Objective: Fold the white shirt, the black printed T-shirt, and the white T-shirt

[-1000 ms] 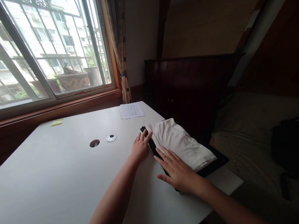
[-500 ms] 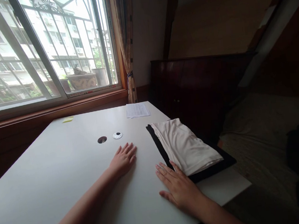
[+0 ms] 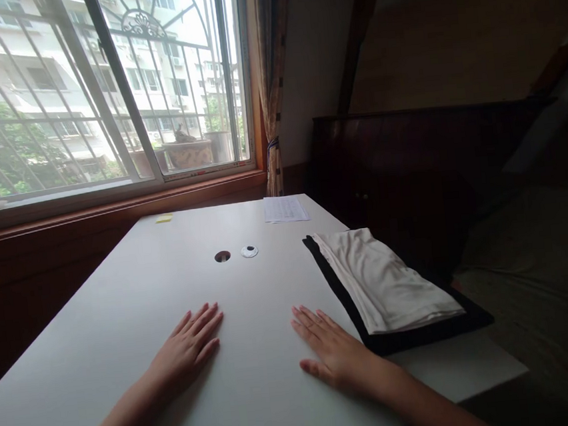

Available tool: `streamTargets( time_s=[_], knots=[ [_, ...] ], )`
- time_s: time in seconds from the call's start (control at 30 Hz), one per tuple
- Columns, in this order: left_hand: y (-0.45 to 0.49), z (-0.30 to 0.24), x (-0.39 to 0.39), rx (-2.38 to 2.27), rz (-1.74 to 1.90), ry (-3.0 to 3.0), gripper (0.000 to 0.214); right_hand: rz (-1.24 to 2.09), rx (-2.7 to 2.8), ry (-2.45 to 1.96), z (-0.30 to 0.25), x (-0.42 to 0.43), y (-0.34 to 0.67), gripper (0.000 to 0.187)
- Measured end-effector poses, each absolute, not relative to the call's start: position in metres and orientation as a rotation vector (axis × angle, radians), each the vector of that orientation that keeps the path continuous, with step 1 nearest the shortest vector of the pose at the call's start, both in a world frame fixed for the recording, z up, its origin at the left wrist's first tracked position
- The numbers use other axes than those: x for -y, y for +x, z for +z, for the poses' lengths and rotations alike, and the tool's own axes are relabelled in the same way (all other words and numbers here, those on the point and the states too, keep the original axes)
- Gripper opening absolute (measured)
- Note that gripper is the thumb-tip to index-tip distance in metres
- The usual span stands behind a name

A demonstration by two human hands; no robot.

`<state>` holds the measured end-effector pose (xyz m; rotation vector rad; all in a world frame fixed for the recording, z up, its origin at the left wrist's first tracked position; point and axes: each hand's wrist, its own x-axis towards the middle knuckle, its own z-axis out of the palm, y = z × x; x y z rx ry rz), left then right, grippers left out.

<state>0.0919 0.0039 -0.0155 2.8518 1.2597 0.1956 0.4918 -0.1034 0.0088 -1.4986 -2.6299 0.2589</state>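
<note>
My left hand (image 3: 189, 348) lies flat on the white table (image 3: 124, 322), fingers stretched out and holding nothing. To its right, my right hand (image 3: 332, 349) also rests palm down on the tabletop, fingers extended, with nothing in it. Just beyond that hand, toward the right edge, a folded white garment (image 3: 388, 283) lies on top of a folded black garment (image 3: 382, 345), whose dark border shows on the left and front sides. The right hand sits close to the black cloth's near left edge; whether they touch I cannot tell.
A round cable hole (image 3: 222, 256) and a round grommet cover (image 3: 249, 251) are mid-table. Printed papers (image 3: 285, 209) and a yellow note (image 3: 165, 218) lie at the far edge. Behind stand a barred window (image 3: 176, 83), a tied curtain (image 3: 273, 140) and a dark cabinet (image 3: 384, 163).
My view has turned left. My left hand has drawn back and left over the table. The right hand has shifted left, away from the garments, which still lie stacked.
</note>
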Motion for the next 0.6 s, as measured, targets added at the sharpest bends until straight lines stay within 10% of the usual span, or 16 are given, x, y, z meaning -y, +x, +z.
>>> streamTargets(
  time_s=[0.6],
  knots=[
    [0.074, -0.013, -0.006, -1.342, 0.196, 2.782, 0.062, 0.222, 2.543, -1.430, 0.015, 0.095, 0.477, 0.061]
  ],
)
